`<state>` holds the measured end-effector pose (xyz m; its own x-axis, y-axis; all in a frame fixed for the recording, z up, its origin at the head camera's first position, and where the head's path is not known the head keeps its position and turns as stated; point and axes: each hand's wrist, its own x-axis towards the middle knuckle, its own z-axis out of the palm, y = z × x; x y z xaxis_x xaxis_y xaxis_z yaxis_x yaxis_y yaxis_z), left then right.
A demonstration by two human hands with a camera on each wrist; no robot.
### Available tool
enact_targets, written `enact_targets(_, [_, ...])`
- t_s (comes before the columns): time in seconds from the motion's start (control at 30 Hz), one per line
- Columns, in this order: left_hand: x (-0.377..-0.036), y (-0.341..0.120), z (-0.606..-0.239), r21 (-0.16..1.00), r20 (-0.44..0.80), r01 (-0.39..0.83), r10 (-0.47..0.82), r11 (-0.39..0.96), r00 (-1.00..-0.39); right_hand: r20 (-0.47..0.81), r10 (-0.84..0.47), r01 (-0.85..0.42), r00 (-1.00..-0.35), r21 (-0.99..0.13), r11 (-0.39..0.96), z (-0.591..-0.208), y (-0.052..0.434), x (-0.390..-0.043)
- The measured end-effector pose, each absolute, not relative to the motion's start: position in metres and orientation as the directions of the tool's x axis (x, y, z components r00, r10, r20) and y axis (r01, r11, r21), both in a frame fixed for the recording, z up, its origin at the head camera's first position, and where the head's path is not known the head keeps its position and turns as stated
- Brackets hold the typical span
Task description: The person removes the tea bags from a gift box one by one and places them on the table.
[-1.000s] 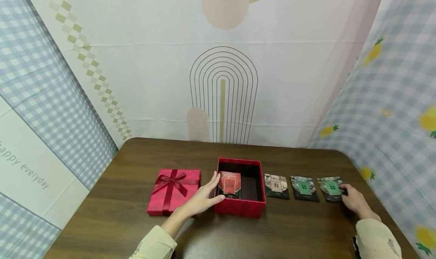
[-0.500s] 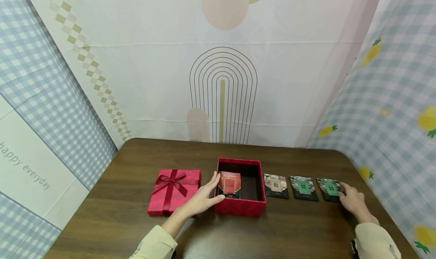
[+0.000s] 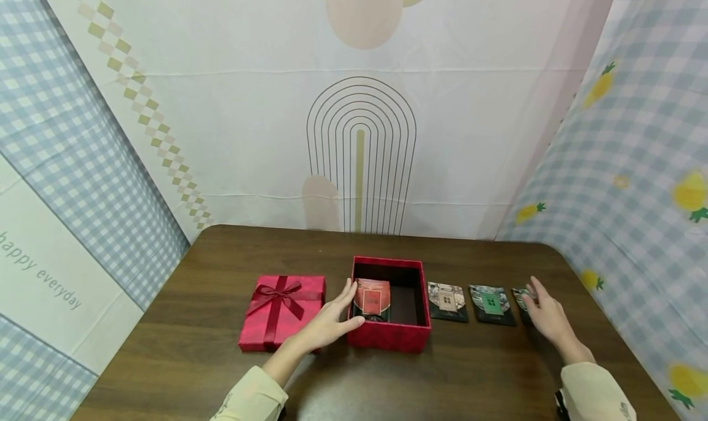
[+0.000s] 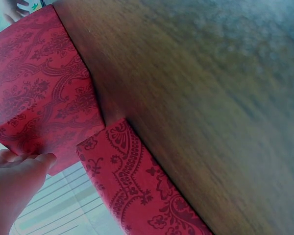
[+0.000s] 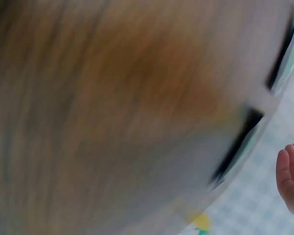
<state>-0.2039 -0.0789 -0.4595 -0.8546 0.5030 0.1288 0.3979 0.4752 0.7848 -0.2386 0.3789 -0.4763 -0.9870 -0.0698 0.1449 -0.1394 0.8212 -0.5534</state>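
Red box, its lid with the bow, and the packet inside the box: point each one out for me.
red box (image 3: 389, 338), head view, front outer wall.
lid (image 3: 283, 310), head view, top face by the ribbon.
packet (image 3: 372, 299), head view, its orange label.

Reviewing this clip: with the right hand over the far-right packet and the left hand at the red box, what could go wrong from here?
The right hand covers the far-right packet with straight fingers; a flat packet may slide rather than lift. Dragging it could nudge the neighbouring green packet. The left hand only rests against the open red box, which might shift.
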Motion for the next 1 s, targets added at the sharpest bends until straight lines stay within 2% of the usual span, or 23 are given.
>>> enact_targets(0.57, [-0.204,-0.078,-0.458,0.788,0.072,0.349,0.487,0.508,-0.871,0.251,-0.210,-0.322,-0.945,-0.608,0.726,-0.451,0.307,-0.240])
enact_targets(1.0, [-0.203,-0.078,-0.458,0.787,0.079,0.356,0.491,0.503,-0.867,0.346,-0.264,-0.433,-0.900,-0.647,0.628,-0.444,0.251,-0.239])
